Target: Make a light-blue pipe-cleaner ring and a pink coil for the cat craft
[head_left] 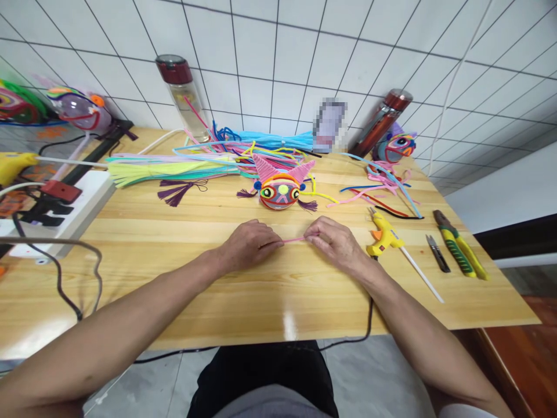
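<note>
Spanning left hand [252,245] to right hand [334,241], fingers of both pinched closed on it: one thin pink fuzzy stem [294,240], over the pale wooden tabletop [261,302], in front of the round cat-faced ornament [281,203]. Progress, as judged: ornament seemingly near complete, with pink ears [301,171] and purple tassels [308,205]; stem straight, unattached. Containers: clear bottle [180,98], dark red lid [174,71], contents unclear; reddish-brown metallic flask [382,122], capped, contents hidden.

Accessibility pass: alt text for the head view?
A person's left hand and right hand hold a thin pink craft stem between them at a pale wooden table, before a round, pink-eared animal-face ornament; a yellow plastic glue gun lies to the right.
</note>
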The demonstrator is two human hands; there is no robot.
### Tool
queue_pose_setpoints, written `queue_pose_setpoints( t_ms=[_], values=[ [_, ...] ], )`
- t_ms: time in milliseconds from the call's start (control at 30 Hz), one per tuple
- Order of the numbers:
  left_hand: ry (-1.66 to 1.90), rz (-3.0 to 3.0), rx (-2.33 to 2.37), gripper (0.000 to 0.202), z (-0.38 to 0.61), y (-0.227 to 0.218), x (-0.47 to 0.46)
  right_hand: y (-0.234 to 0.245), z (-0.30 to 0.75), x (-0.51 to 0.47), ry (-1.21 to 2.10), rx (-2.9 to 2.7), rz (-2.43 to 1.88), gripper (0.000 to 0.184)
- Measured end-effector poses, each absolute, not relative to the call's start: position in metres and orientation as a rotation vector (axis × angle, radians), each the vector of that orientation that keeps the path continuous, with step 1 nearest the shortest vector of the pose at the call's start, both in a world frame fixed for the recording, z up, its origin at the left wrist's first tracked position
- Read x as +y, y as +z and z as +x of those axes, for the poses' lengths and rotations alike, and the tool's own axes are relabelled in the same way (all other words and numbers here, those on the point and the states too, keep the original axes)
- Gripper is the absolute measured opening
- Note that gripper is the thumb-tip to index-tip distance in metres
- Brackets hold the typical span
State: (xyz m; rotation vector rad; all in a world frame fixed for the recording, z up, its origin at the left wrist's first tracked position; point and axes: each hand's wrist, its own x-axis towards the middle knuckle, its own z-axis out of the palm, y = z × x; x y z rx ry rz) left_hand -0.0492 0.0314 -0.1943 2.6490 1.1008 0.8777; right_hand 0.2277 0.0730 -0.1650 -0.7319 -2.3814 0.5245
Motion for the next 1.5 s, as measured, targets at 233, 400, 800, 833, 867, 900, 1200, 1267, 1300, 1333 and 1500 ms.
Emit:
queue_pose_setpoints(
  t_ms=[233, 400, 800, 833, 867, 900, 1200, 1267, 1300, 1333, 1500],
  values=[
    [0.888, 2.683, 1.125, 0.031, -0.0496, -0.1955, 0.0319, -0.1659, 0.2283, 0.0736, 0.498, -2.400, -0.731, 0.012],
    [0.919, 2.666, 1.129, 0.027, -0.0487, -0.1950, 0.0311, -0.1652, 0.2283, 0.0723, 0.470, -2.394, -0.756, 0.011],
    [0.948, 2.719, 1.109, 0.029, -0.0489, -0.1956, 0.0315, -0.1635, 0.2296, 0.0728, 0.513, -2.386, -0.876, 0.011],
    [0.949, 2.718, 1.109, 0.029, -0.0488, -0.1953, 0.0314, -0.1634, 0.2298, 0.0731, 0.519, -2.384, -0.880, 0.011],
    [0.953, 2.718, 1.107, 0.029, -0.0487, -0.1952, 0.0314, -0.1633, 0.2300, 0.0734, 0.522, -2.382, -0.879, 0.011],
    [0.957, 2.718, 1.105, 0.029, -0.0488, -0.1952, 0.0314, -0.1632, 0.2302, 0.0736, 0.521, -2.381, -0.874, 0.011],
    [0.907, 2.626, 1.138, 0.026, -0.0495, -0.1958, 0.0303, -0.1612, 0.2341, 0.0746, 0.477, -2.371, -0.869, 0.011],
    [0.923, 2.602, 1.152, 0.024, -0.0490, -0.1942, 0.0296, -0.1608, 0.2348, 0.0746, 0.467, -2.366, -0.890, 0.012],
    [0.935, 2.598, 1.157, 0.023, -0.0487, -0.1935, 0.0294, -0.1606, 0.2350, 0.0745, 0.465, -2.364, -0.909, 0.012],
    [0.951, 2.601, 1.156, 0.023, -0.0484, -0.1930, 0.0294, -0.1604, 0.2351, 0.0745, 0.463, -2.363, -0.930, 0.012],
    [1.006, 2.662, 1.115, 0.024, -0.0483, -0.1940, 0.0308, -0.1586, 0.2336, 0.0733, 0.468, -2.418, -0.939, 0.016]
  ],
)
